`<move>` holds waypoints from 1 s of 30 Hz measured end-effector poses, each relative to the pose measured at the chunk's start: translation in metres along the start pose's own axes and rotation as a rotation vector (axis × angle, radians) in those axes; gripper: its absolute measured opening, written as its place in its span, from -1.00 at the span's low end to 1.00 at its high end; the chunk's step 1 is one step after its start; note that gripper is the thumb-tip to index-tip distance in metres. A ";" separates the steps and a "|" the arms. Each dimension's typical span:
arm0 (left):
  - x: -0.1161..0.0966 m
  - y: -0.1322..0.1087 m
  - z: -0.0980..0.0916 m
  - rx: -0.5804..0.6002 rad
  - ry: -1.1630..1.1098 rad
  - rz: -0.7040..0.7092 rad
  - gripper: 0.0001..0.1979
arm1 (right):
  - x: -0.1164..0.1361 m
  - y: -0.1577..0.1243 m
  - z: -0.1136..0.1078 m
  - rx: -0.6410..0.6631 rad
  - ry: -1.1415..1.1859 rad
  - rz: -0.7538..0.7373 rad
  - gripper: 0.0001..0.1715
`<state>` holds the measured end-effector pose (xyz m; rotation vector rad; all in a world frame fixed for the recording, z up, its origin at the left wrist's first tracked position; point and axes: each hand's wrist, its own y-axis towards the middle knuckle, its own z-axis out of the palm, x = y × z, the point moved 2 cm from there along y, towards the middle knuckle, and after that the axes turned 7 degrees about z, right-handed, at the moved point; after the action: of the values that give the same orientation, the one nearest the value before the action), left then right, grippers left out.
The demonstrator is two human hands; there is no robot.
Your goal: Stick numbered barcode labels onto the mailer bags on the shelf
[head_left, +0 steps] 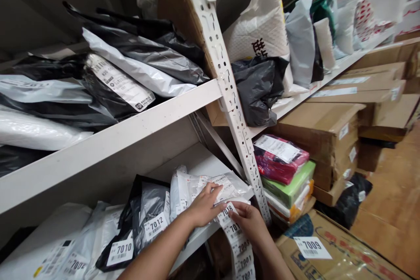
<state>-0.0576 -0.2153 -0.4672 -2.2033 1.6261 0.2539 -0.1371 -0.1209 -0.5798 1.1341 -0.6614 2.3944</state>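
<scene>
My left hand (206, 206) lies over the front of a clear plastic-bagged parcel (234, 186) on the lower shelf. Its fingers curl on the bag's top, and its thumb is at the front edge beside the label strip. My right hand (247, 218) pinches the upper part of a strip of white number labels (239, 245). The strip's top label reads 7018; others hang below it, including 7003, 7001 and 7007. Left of my hands stand a grey mailer bag (152, 205) labelled 7012 and a black mailer bag (133, 218) labelled 7010.
A perforated white shelf post (229, 83) rises just right of my hands. Black and white mailers (141, 59) fill the upper shelf (114, 124). A pink parcel (282, 168) tops a stack on the right, near brown cartons (321, 127) and a carton marked 7009 (341, 267).
</scene>
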 end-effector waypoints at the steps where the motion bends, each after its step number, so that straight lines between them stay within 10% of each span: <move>1: 0.000 0.000 0.001 -0.003 0.009 0.001 -0.30 | 0.002 -0.002 0.001 -0.019 0.021 0.003 -0.58; 14: -0.001 0.000 0.002 -0.009 0.028 -0.002 -0.29 | 0.014 -0.014 0.012 -0.187 0.094 -0.001 -0.47; 30: -0.003 0.000 0.005 -0.048 0.038 -0.029 -0.38 | 0.013 -0.007 0.001 -0.240 -0.381 -0.109 -0.59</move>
<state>-0.0579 -0.2106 -0.4711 -2.2789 1.6233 0.2468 -0.1411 -0.1139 -0.5672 1.4880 -0.9523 1.9610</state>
